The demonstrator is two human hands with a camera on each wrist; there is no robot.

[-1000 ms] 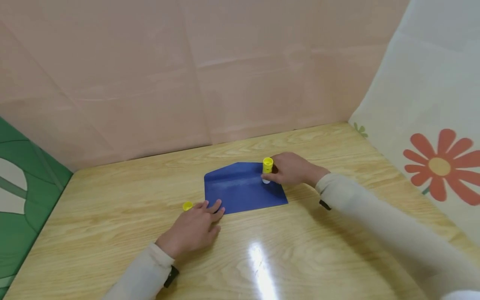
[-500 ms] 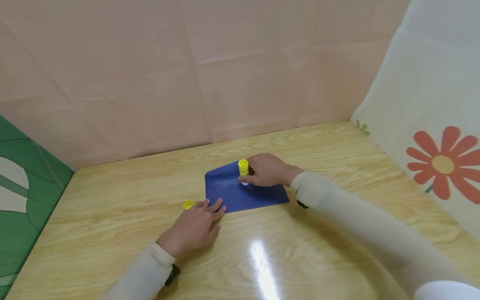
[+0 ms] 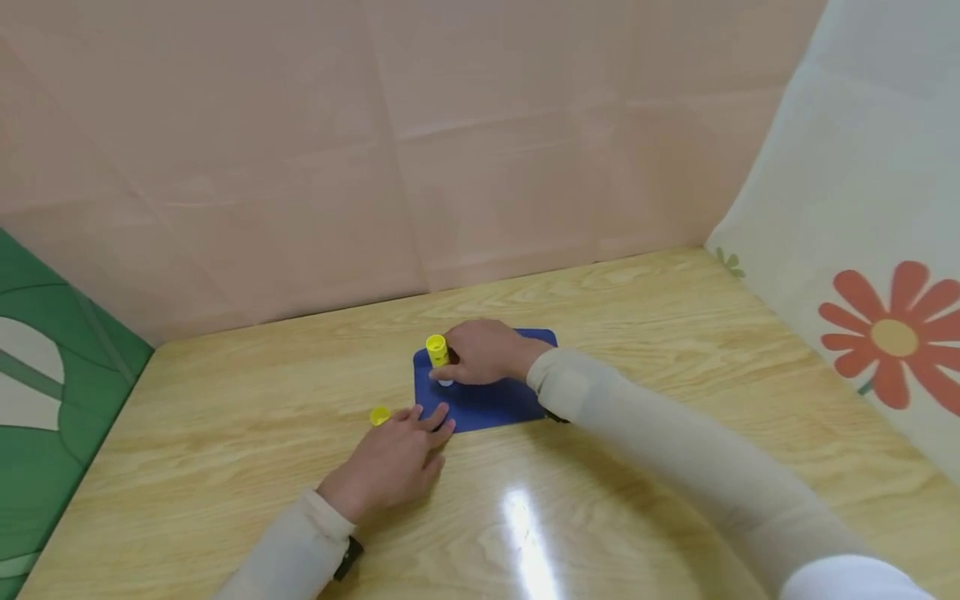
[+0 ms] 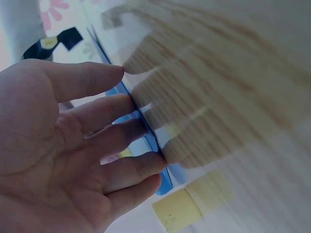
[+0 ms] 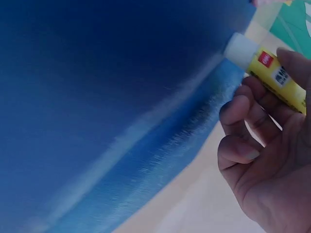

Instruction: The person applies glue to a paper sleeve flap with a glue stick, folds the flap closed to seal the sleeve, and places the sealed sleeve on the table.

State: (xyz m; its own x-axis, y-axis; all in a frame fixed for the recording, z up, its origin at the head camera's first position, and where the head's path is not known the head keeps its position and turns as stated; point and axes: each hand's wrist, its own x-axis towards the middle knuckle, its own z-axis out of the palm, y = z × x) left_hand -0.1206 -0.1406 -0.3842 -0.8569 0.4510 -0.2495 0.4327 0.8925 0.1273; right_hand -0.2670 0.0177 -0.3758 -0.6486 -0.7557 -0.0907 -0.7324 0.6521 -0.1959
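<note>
A blue envelope [image 3: 487,408] with its flap unfolded lies on the table. My right hand [image 3: 487,350] grips a yellow glue stick [image 3: 438,354], its white end down on the envelope near the left side. In the right wrist view, the glue stick [image 5: 274,75] touches the blue paper [image 5: 97,87] at the end of a pale streak along the fold. With fingers spread and fairly straight, my left hand [image 3: 393,462] rests its fingertips on the envelope's lower left corner. The left wrist view has the fingers of the left hand [image 4: 92,145] along the envelope's edge.
A yellow cap [image 3: 380,415] stands on the wooden table [image 3: 247,433] just beyond the left hand. Behind the table rises a pinkish sheet [image 3: 300,167]. A white panel with a red flower [image 3: 892,337] borders the right side, a green panel [image 3: 67,400] the left.
My right hand has slid the glue stick leftward across the envelope, from near its right end to its left part. The left hand has stayed at the lower left corner.
</note>
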